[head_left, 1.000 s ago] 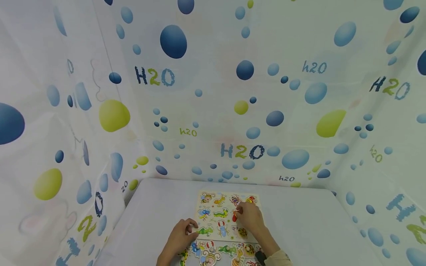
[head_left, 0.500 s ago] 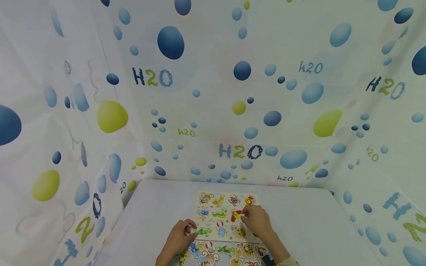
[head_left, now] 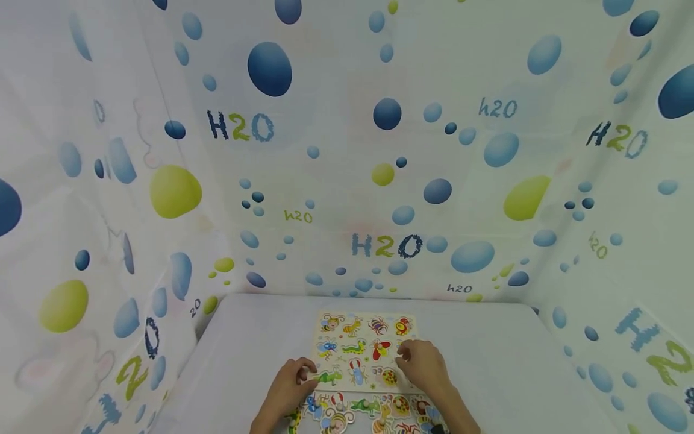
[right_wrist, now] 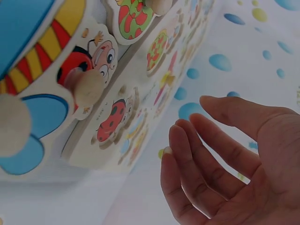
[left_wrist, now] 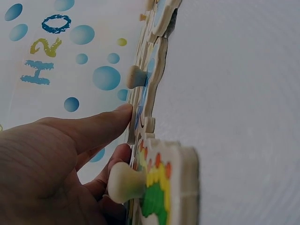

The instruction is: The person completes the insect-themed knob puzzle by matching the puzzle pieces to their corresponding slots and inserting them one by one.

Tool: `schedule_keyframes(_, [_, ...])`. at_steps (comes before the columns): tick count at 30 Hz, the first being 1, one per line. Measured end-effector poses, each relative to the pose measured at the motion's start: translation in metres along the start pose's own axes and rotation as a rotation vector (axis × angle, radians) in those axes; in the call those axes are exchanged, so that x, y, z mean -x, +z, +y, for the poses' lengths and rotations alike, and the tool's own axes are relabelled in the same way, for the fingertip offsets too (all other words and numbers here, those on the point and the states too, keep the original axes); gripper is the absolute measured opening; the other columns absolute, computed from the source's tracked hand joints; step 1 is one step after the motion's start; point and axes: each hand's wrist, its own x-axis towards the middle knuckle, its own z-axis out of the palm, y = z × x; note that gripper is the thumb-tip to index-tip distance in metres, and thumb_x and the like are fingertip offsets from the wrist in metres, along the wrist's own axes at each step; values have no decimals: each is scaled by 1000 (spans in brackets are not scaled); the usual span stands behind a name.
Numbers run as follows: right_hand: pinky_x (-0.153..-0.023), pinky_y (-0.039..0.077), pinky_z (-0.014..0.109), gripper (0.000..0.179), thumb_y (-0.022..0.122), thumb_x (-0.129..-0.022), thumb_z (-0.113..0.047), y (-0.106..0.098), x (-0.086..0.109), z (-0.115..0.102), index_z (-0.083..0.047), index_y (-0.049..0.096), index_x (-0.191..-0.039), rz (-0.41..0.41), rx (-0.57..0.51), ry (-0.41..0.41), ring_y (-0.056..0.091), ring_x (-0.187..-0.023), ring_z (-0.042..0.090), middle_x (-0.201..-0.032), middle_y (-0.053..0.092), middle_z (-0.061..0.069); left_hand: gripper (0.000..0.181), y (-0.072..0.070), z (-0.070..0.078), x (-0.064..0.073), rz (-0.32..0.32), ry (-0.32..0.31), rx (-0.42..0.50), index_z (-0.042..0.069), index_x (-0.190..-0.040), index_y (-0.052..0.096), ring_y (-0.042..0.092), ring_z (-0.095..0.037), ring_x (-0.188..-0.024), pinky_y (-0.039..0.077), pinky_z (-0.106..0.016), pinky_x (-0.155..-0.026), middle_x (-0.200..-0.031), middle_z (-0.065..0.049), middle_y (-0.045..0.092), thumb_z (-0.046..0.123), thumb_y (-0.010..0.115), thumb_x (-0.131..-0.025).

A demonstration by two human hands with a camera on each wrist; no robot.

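My left hand [head_left: 290, 386] rests at the lower left edge of a wooden insect puzzle board [head_left: 347, 361]. In the left wrist view, its thumb touches the board's edge, close to a knobbed caterpillar piece [left_wrist: 159, 187]. My right hand [head_left: 425, 364] hovers over the board's right edge, just beside the red-winged insect [head_left: 381, 350]. Its fingers are loosely bent, and nothing shows between thumb and fingertips in the right wrist view. Below the board lie several loose knobbed pieces, among them a bee [head_left: 337, 420], a grasshopper [head_left: 365, 405] and a spotted ladybug [head_left: 400, 404].
A white-covered table [head_left: 488, 355] carries the board and pieces. Sheeting [head_left: 325, 181] printed with bubbles and "H2O" lettering stands behind and on both sides. The loose pieces crowd against the board's near edge, some partly overlapped by the forearms.
My right hand has drawn off the red-winged insect toward the right edge of the board, uncovering it and the pictures above. My left hand keeps its place at the board's edge.
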Motion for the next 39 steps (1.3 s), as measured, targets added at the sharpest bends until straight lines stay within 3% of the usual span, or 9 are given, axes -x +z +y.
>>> schedule_keyframes(11, [-59, 50, 30, 10, 85, -84, -20, -9, 22, 10, -18, 75, -86, -39, -10, 29, 59, -67, 5, -75, 66, -11, 19, 0, 3, 1, -3, -20, 4, 15, -107, 68, 42, -18, -76, 35, -30, -66, -88, -3, 48, 20, 79, -92])
schedule_keyframes(17, [-60, 47, 32, 14, 85, -86, -23, -12, 34, 15, -20, 72, -80, -89, -5, 119, 56, -66, 6, -73, 63, -11, 20, 2, 2, 1, -8, -33, 6, 16, -108, 68, 43, -18, -76, 35, -29, -66, -89, -3, 49, 20, 79, -92])
schedule_keyframes(28, [-62, 49, 33, 15, 87, -83, -22, -17, 47, 24, -18, 73, -83, -115, -11, 147, 57, -68, 8, -75, 64, -10, 19, 2, -1, -2, -9, -41, -1, 17, -107, 68, 43, -19, -77, 35, -30, -66, -89, -3, 48, 19, 80, -91])
schedule_keyframes(39, [-66, 52, 38, 12, 85, -82, -19, -22, 56, 28, -14, 75, -85, -187, -14, 230, 59, -71, 11, -77, 65, -7, 20, 2, -5, -2, -7, -26, 13, 17, -107, 68, 42, -18, -75, 35, -29, -65, -88, -1, 48, 21, 80, -91])
